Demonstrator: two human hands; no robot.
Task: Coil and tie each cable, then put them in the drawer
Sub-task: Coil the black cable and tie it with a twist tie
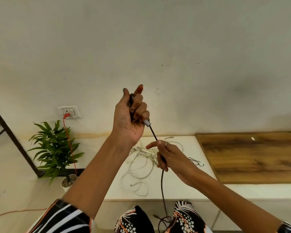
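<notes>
We clamp cable [154, 134] in both fists: left hand [129, 118] high at plug end, right hand [168, 157] lower, nearer; slack hangs down near.

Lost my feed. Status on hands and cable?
Left hand and right hand shut on thin black cable. Uncoiled, tail hanging. Tangled white cables wait on white bench.
</notes>
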